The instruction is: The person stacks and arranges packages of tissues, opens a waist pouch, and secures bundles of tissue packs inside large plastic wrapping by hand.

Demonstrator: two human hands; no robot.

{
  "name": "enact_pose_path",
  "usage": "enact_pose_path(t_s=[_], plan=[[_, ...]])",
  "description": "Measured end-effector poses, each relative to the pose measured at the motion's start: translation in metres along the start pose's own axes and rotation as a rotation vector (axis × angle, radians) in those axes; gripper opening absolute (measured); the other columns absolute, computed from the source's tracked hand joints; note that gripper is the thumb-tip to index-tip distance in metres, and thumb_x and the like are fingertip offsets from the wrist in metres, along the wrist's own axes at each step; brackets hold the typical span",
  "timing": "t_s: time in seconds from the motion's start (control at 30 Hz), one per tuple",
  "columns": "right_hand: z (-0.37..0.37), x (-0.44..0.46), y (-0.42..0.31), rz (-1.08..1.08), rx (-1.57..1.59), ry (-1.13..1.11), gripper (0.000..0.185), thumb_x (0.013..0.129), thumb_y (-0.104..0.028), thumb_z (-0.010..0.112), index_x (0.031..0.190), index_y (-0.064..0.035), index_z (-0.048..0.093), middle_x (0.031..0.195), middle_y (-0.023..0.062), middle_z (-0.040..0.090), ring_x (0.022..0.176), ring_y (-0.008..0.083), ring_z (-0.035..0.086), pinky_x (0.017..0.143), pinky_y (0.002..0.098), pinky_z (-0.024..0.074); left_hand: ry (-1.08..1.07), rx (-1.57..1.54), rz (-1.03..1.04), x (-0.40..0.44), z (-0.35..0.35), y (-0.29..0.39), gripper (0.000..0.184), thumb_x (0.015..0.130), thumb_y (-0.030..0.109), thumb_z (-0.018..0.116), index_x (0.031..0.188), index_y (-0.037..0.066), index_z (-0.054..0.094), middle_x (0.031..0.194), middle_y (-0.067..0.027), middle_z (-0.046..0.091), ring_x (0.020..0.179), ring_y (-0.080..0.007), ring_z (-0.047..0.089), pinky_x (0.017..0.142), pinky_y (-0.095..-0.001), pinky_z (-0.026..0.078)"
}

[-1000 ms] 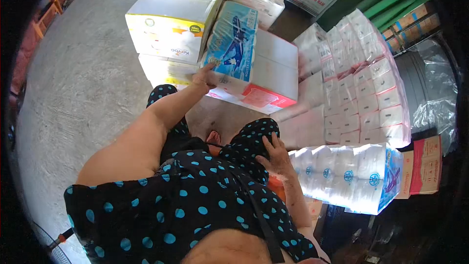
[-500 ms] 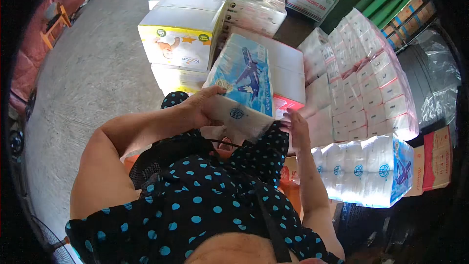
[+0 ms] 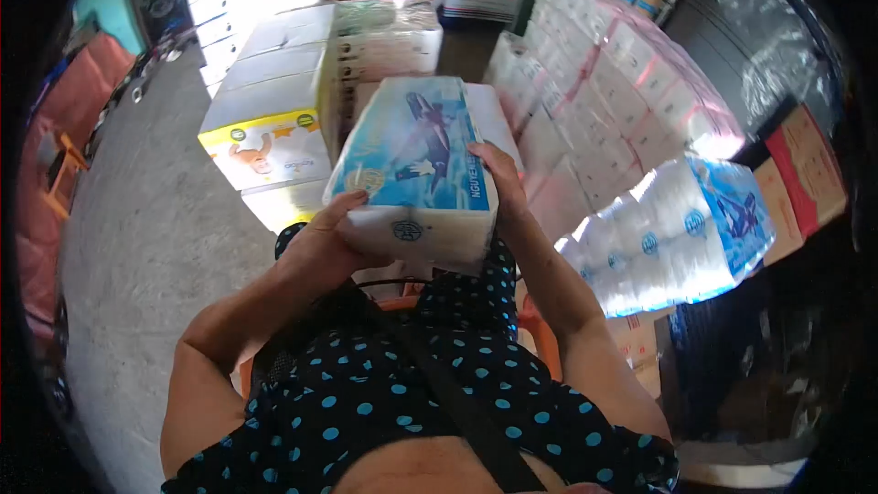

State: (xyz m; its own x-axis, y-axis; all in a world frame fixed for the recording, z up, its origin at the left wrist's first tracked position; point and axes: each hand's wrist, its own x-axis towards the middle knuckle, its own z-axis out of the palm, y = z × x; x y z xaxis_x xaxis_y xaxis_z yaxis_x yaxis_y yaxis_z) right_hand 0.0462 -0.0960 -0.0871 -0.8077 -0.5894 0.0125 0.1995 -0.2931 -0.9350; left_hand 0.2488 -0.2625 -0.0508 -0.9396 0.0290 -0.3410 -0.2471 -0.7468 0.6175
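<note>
A plastic-wrapped pack of tissue paper with a blue printed face is held up in front of my lap. My left hand grips its near left corner, thumb on the printed face and fingers underneath. On the opposite side, my right hand clasps the right edge, with its thumb on top; its other fingers are mostly hidden. A small round blue emblem shows on the white near side. To the right of my right arm lies a long row of similar wrapped packs with a blue end.
White and yellow cartons are stacked ahead on the left, on the concrete floor. Pink-edged bundles of white packs rise to the right. Brown and red cardboard boxes stand at the far right.
My right hand has come up from beside the pack onto its right edge. The pack now sits straighter between both hands. The camera view has turned somewhat, shifting the surroundings.
</note>
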Motion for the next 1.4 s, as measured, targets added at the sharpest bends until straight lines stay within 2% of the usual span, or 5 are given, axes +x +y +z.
enact_pose_path(t_s=[0.43, 0.73, 0.93, 1.03, 1.4], plan=[[-0.011, -0.142, -0.187, -1.153, -0.256, 0.435, 0.037, 0.079, -0.016, 0.059, 0.112, -0.0009, 0.052, 0.088, 0.0027, 0.059, 0.078, 0.0080, 0.054, 0.072, 0.0205, 0.0429, -0.463, 0.345, 0.564, 0.047, 0.130, 0.023, 0.040, 0.080, 0.028, 0.057, 0.107, 0.000, 0.052, 0.103, -0.0106, 0.057, 0.091, -0.0193, 0.056, 0.075, -0.0362, 0.045], [-0.075, -0.231, -0.255, -1.142, -0.469, 1.104, 0.044, 0.078, -0.035, 0.054, 0.102, 0.0020, 0.056, 0.083, 0.0101, 0.061, 0.071, 0.0173, 0.059, 0.066, 0.0281, 0.0479, -0.823, 0.530, 0.555, 0.100, 0.285, -0.014, 0.037, 0.070, 0.040, 0.067, 0.092, 0.010, 0.064, 0.089, -0.0058, 0.062, 0.073, -0.0164, 0.058, 0.043, -0.0296, 0.042], [-0.172, -0.257, -0.270, -0.892, -0.439, 1.094, 0.050, 0.078, -0.040, 0.055, 0.100, 0.0045, 0.056, 0.089, 0.0113, 0.061, 0.074, 0.0183, 0.058, 0.069, 0.0298, 0.0465, -0.868, 0.576, 0.472, 0.147, 0.338, -0.046, 0.042, 0.066, 0.041, 0.070, 0.086, 0.005, 0.064, 0.081, -0.0074, 0.061, 0.070, -0.0185, 0.057, 0.050, -0.0314, 0.045], [-0.233, -0.265, -0.260, -0.803, -0.752, 1.198, 0.051, 0.078, -0.042, 0.055, 0.100, 0.0040, 0.057, 0.090, 0.0112, 0.061, 0.077, 0.0184, 0.058, 0.071, 0.0293, 0.0451, -0.691, 1.060, 0.683, 0.181, 0.343, -0.060, 0.048, 0.066, 0.046, 0.070, 0.080, 0.001, 0.061, 0.078, -0.0090, 0.059, 0.071, -0.0173, 0.055, 0.058, -0.0308, 0.044], [-0.250, -0.248, -0.263, -0.884, -0.752, 1.212, 0.053, 0.077, -0.043, 0.055, 0.099, 0.0056, 0.055, 0.087, 0.0117, 0.060, 0.079, 0.0189, 0.057, 0.069, 0.0302, 0.0451, -0.610, 0.984, 0.711, 0.199, 0.339, -0.073, 0.055, 0.067, 0.052, 0.068, 0.077, -0.001, 0.056, 0.080, -0.0114, 0.056, 0.075, -0.0177, 0.052, 0.064, -0.0323, 0.044]])
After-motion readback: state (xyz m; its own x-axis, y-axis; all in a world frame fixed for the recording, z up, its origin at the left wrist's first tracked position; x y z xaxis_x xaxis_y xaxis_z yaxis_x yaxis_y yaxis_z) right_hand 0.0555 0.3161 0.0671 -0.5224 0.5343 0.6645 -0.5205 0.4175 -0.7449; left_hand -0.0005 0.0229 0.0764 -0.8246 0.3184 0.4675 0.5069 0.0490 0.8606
